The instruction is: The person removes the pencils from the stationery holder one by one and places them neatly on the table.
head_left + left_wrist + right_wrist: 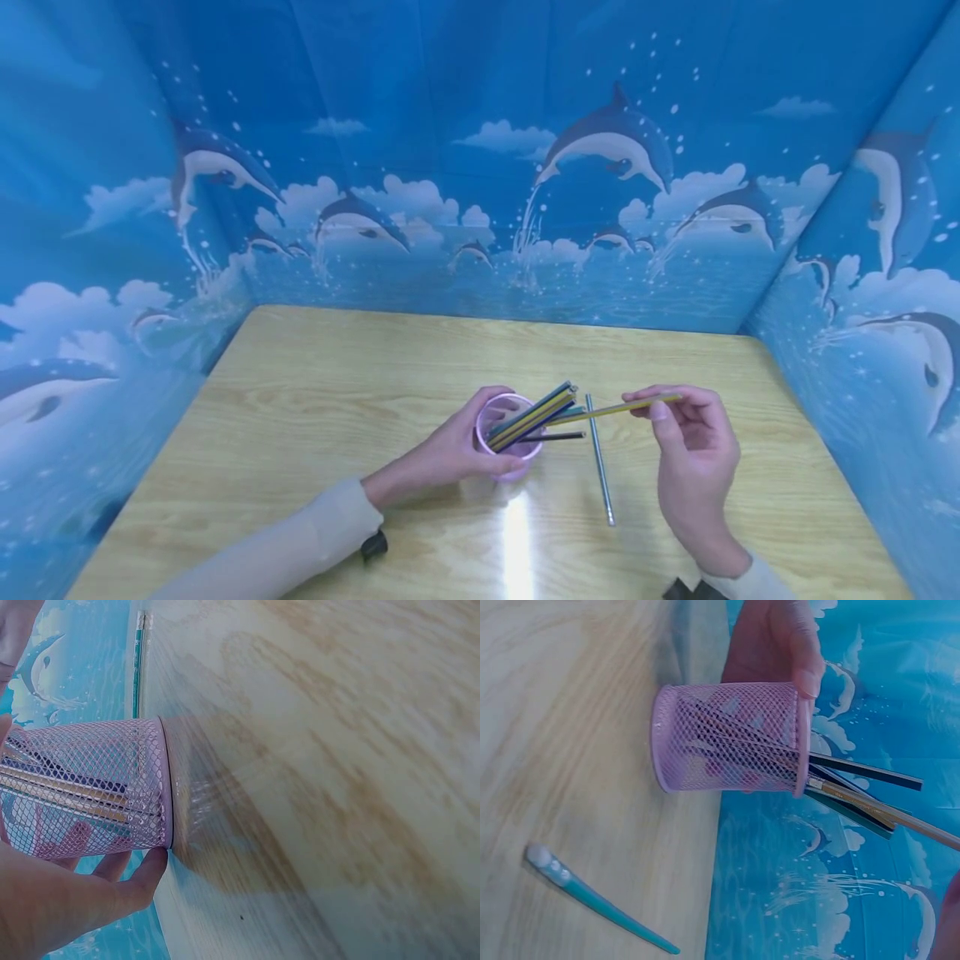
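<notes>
The right hand pinches a yellow pencil; its long axis runs left to the pink mesh pencil cup, rim-first; the left hand grips that cup.

From where I stand I count one pink mesh cup and two hands, one left hand and one right hand. One loose pencil lies on the bench, of which there is just one. One yellow pencil is pinched in the right hand. Of the bundled pencils in the cup I make out at least four; they overlap too much for an exact number. Two pale sleeves show, one on each arm. Three blue printed walls surround the bench, carrying more than ten dolphins between them.
</notes>
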Motion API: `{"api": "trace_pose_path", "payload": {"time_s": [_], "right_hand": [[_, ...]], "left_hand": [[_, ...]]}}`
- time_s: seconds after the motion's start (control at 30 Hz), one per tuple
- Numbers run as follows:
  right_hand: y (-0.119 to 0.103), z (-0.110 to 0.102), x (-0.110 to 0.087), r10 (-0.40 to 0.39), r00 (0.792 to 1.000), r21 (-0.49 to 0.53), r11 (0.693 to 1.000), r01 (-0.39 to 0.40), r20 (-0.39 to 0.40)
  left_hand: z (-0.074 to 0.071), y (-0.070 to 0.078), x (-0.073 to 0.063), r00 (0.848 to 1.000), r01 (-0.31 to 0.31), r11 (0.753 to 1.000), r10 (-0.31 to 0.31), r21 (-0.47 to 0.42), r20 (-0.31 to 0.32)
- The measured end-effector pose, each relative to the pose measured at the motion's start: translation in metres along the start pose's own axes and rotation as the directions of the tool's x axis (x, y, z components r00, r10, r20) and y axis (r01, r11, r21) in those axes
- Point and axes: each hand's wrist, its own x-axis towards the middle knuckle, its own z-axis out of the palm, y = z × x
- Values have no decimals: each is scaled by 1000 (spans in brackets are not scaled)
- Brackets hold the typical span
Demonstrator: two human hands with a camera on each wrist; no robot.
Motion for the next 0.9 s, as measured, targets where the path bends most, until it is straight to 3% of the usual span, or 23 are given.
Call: {"api": "trace_pose_path", "payload": {"time_s": [0.17, 0.27, 0.47, 0.63, 0.77, 0.9], "right_hand": [[-6, 1, 8, -15, 1000, 176, 984, 17, -14], [-9, 0, 12, -21, 1000, 187, 982, 24, -14], [-8, -9, 17, 15, 999, 76, 997, -11, -49], [-6, -17, 21, 109, 990, -45, 993, -114, -92], [-4, -26, 25, 202, 972, -174, 960, -221, -121], [0, -34, 27, 278, 948, -292, 904, -312, -152]], "left_hand": [[0, -1, 1, 1000, -6, 1000, 6, -9, 1], [0, -1, 1, 1000, -10, 1000, 10, -24, 1], [0, 1, -1, 1000, -9, 999, 9, -44, 0], [0, 0, 0, 1000, -4, 998, 4, -69, 2], [0, -1, 1, 1000, -5, 996, 6, -84, 10], [0, -1, 2, 1000, -2, 994, 4, -106, 19]]}}
